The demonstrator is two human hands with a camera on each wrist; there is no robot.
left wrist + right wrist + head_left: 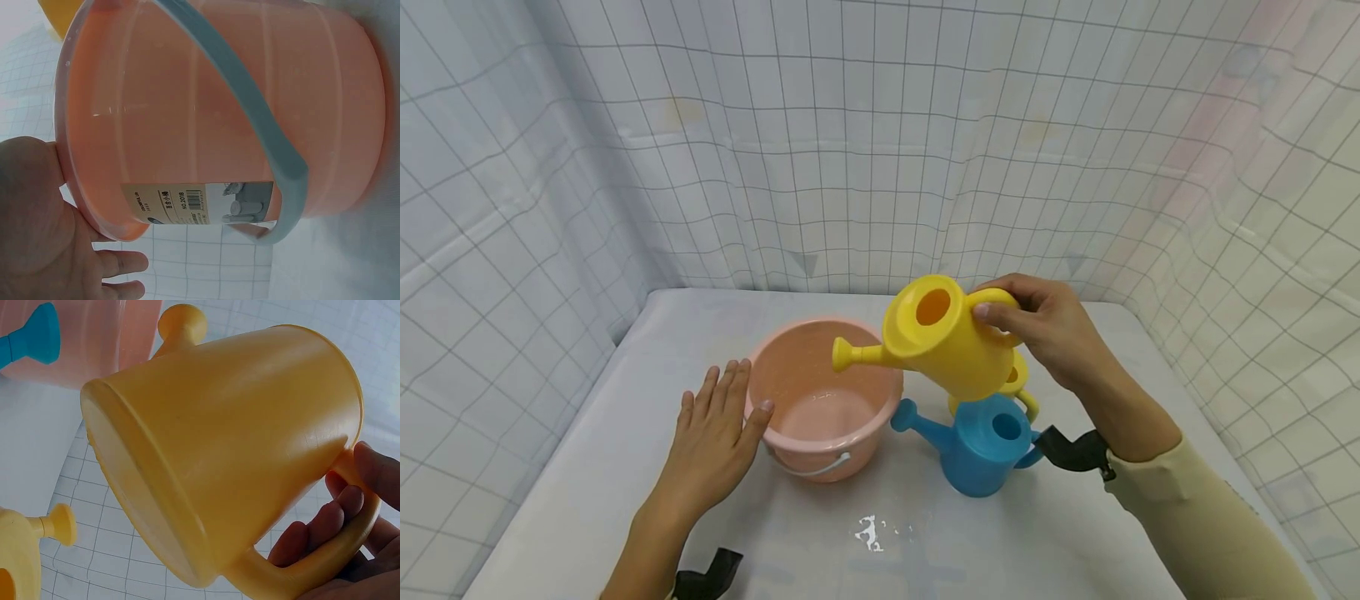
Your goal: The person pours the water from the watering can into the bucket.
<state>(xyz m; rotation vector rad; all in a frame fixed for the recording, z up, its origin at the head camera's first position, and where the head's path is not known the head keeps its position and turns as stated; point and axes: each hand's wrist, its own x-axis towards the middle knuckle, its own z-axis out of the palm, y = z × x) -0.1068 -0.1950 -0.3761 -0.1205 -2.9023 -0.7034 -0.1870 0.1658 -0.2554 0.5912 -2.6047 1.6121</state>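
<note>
My right hand (1048,329) grips the handle of a yellow watering can (955,350), its fingers curled round the loop in the right wrist view. The can is raised and tilts to the left, its spout over the right rim of a pink bucket (827,446). Straight-fingered, my left hand (718,433) rests against the bucket's left rim, with the thumb along the edge. A grey handle (250,106) hangs down the bucket's side beside a paper label (200,203).
A blue watering can (977,454) stands right of the bucket. Behind it is a second yellow watering can (19,550), partly hidden in the head view. A small puddle (870,533) lies on the white table (820,550) in front. White gridded curtains (880,150) enclose the back and sides.
</note>
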